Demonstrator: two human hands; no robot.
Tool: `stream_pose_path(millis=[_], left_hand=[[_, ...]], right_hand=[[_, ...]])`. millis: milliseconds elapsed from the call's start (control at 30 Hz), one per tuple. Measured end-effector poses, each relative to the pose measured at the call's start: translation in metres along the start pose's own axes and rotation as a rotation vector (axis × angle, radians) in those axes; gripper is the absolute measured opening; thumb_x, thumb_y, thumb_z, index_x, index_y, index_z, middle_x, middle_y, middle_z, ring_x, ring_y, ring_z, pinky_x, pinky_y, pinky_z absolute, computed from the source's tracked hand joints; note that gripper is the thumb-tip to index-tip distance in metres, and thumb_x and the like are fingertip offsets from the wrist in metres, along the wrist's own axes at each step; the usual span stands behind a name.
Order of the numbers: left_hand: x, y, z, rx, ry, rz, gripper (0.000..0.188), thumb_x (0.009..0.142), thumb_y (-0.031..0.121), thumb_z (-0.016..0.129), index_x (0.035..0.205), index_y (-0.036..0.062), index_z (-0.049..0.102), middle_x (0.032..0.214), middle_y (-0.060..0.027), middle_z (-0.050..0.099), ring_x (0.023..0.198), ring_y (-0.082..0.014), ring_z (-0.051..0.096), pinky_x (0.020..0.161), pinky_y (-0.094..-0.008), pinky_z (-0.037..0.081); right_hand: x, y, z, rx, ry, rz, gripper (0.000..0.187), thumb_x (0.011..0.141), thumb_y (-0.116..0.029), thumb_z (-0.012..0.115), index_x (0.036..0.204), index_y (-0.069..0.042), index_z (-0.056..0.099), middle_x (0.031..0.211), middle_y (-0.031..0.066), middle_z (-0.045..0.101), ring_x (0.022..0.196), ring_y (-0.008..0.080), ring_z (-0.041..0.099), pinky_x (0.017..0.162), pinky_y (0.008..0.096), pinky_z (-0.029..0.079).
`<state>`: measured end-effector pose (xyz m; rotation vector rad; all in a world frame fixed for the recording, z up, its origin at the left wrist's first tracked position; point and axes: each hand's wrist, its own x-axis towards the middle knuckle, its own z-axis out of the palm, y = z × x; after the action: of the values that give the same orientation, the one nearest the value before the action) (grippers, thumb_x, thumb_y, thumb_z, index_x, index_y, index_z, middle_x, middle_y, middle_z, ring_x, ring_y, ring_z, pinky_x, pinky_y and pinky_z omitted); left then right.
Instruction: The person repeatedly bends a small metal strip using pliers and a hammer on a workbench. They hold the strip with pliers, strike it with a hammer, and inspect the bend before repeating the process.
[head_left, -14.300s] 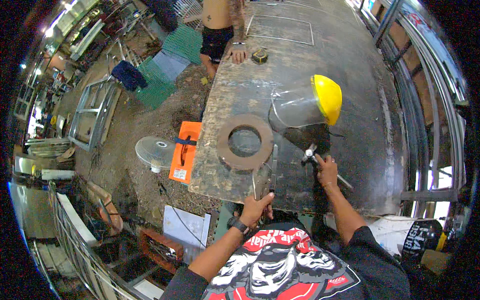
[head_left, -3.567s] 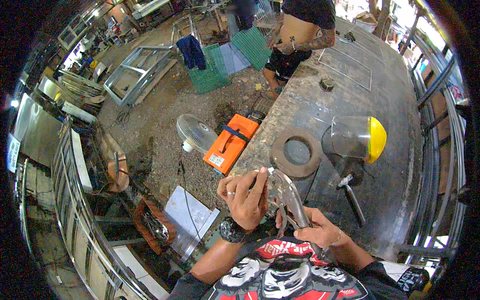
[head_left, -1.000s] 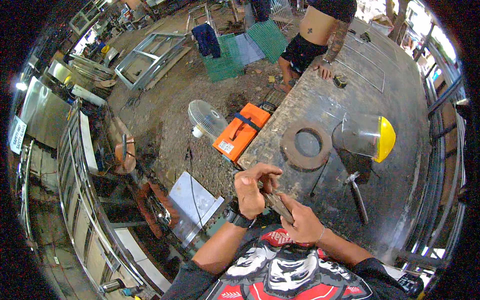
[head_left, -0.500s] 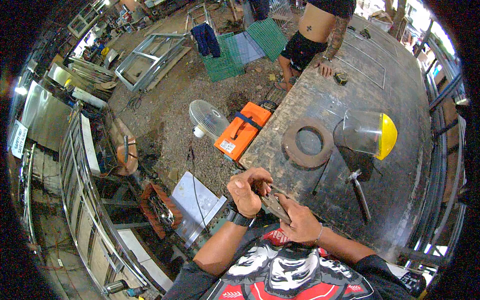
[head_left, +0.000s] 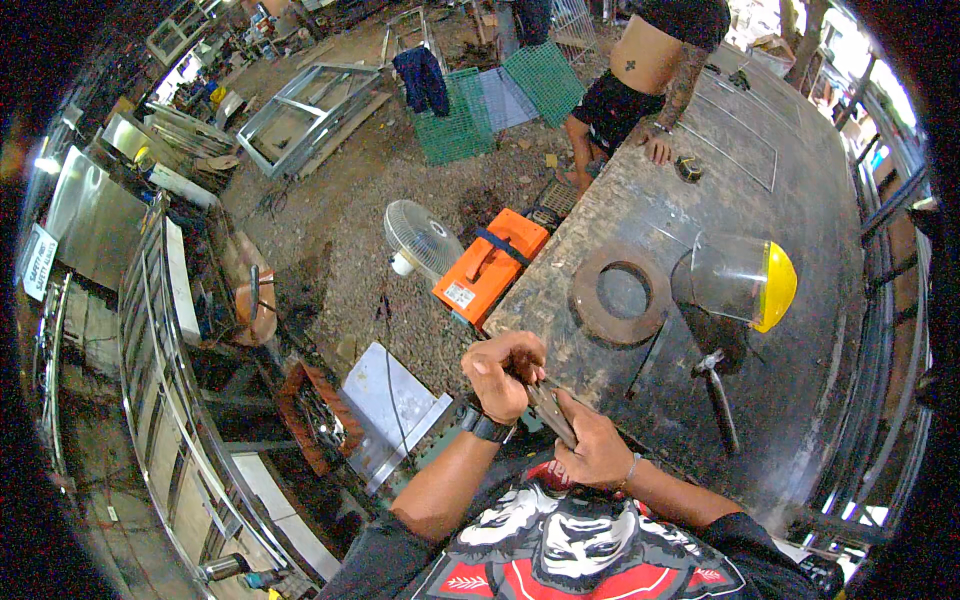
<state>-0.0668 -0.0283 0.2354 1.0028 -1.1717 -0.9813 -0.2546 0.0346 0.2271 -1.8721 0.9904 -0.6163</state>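
In front of my chest, at the near edge of the workbench [head_left: 545,290], both hands are on a flat grey-brown metal piece [head_left: 552,415]. It slants from upper left to lower right, and its exact kind does not show. My left hand [head_left: 497,375] curls its fingers at the upper end; what else lies inside them is hidden. Lower down, my right hand [head_left: 595,447] closes round the piece with the thumb along it. To the right on the bench lie a thick rusty metal ring [head_left: 590,300], a thin dark rod [head_left: 646,365] and a hammer [head_left: 717,400].
A clear face shield with yellow crown [head_left: 778,287] rests on the bench. Farther off, another person's hand [head_left: 658,150] leans beside a tape measure [head_left: 688,168]. Left of the bench stand an orange machine [head_left: 492,265], a fan [head_left: 425,238] and a rusty box of metal parts [head_left: 320,420].
The surroundings have shifted slightly to the right in the picture as my head moved. Both hands keep their hold on the metal piece, which now tilts a little more steeply.
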Motion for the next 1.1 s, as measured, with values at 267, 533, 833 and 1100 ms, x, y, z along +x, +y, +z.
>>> stream_pose_path(millis=[267, 533, 833, 1100], left_hand=[[0.028, 0.028, 0.01, 0.074, -0.014, -0.052, 0.05, 0.109, 0.041, 0.05, 0.117, -0.0036, 0.07, 0.105, -0.0098, 0.072, 0.103, -0.0226, 0.068, 0.095, -0.0358, 0.049], [0.018, 0.019, -0.02, 0.312, -0.505, -0.599, 0.03, 0.103, 0.029, 0.066, 0.095, 0.0012, 0.073, 0.073, 0.0029, 0.064, 0.067, -0.0047, 0.057, 0.061, -0.0248, 0.047], [-0.003, -0.013, 0.008, 0.302, -0.381, -0.515, 0.03, 0.103, 0.029, 0.064, 0.091, 0.0021, 0.071, 0.071, 0.0022, 0.061, 0.067, -0.0071, 0.052, 0.062, -0.0278, 0.044], [-0.009, -0.023, 0.028, 0.421, -0.148, -0.359, 0.029, 0.105, 0.024, 0.06, 0.093, 0.0002, 0.07, 0.07, 0.0007, 0.059, 0.064, -0.0111, 0.052, 0.062, -0.0309, 0.045]], right_hand=[[0.006, 0.005, -0.017, 0.133, 0.013, 0.214, 0.076, 0.082, -0.005, 0.064, 0.154, -0.002, 0.041, 0.113, 0.0235, 0.068, 0.106, 0.0404, 0.069, 0.091, 0.0432, 0.054], [0.002, 0.03, -0.04, 0.479, -0.085, 0.491, 0.039, 0.094, -0.021, 0.07, 0.128, -0.002, 0.064, 0.085, 0.0075, 0.065, 0.078, 0.0251, 0.068, 0.075, 0.038, 0.055], [-0.003, 0.062, -0.059, -0.14, -0.045, 0.419, 0.042, 0.096, -0.039, 0.069, 0.114, -0.001, 0.066, 0.084, 0.0168, 0.07, 0.075, 0.0325, 0.07, 0.071, 0.0417, 0.055], [-0.021, 0.079, -0.08, -0.062, -0.212, 0.388, 0.033, 0.095, -0.017, 0.069, 0.121, 0.0, 0.06, 0.08, 0.0066, 0.069, 0.068, 0.0156, 0.068, 0.058, 0.035, 0.054]])
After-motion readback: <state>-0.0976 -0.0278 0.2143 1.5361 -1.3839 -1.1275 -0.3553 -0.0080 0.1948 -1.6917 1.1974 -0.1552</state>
